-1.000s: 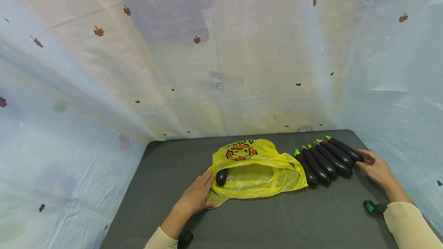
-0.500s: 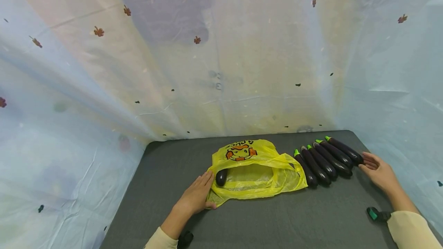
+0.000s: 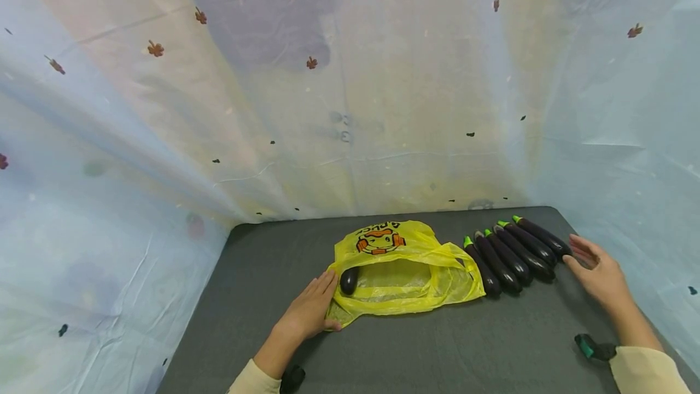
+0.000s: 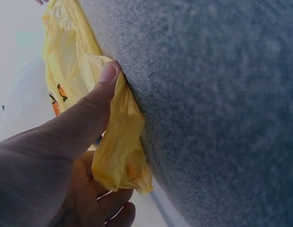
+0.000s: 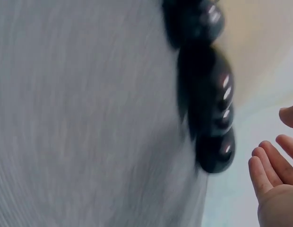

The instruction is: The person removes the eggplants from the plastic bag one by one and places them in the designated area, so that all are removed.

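Observation:
A yellow plastic bag [image 3: 383,306] with a duck print lies on its side, mouth toward me. Inside its left end shows one dark eggplant [image 3: 349,281]. My left hand [image 3: 308,307] holds the bag's left end, thumb in front and fingers behind; in the left wrist view the thumb [image 4: 92,106] presses on the bunched plastic [image 4: 120,142]. To the right of the bag several eggplants [image 3: 511,257] lie side by side, green stem ends pointing away. Beside the rightmost eggplant [image 3: 542,236], my right hand [image 3: 601,275] is held with fingers spread and nothing between them.
Everything lies on a dark grey tabletop [image 3: 437,351]. A pale patterned sheet [image 3: 350,108] hangs behind the table and along both sides. The first eggplant in the row [image 3: 482,267] lies right at the bag's right end.
My right hand has drawn back a little from the rightmost eggplant's end and its fingers have spread wider. The left hand and the bag have stayed put.

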Demonstrator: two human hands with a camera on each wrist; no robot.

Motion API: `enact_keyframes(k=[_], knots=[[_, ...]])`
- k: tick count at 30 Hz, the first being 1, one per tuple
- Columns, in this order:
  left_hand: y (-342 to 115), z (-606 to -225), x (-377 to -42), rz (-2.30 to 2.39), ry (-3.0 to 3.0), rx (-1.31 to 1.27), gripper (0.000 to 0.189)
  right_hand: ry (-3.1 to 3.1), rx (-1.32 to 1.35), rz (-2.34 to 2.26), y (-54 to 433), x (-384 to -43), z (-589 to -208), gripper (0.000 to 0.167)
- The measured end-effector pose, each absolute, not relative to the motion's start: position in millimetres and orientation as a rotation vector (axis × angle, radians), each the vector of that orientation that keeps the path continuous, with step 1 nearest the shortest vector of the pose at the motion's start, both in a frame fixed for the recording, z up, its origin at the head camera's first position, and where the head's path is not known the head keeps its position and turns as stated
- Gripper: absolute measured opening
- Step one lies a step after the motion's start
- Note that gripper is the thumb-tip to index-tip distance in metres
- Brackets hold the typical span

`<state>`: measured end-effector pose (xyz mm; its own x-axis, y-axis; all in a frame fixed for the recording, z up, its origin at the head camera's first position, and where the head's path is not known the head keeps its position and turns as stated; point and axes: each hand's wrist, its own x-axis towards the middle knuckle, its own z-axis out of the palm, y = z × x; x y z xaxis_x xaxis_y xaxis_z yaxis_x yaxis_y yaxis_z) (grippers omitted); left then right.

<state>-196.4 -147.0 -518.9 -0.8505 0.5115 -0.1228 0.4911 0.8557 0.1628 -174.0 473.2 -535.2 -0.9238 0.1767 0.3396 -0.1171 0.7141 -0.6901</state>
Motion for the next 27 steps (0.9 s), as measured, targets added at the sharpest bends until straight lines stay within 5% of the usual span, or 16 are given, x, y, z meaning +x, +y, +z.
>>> enact_keyframes(k=[27], knots=[[-146, -518, -196, 0.227, 2.859, 0.746, 0.107, -2.399, 0.419, 1.187, 359, -177, -497, 0.054]])
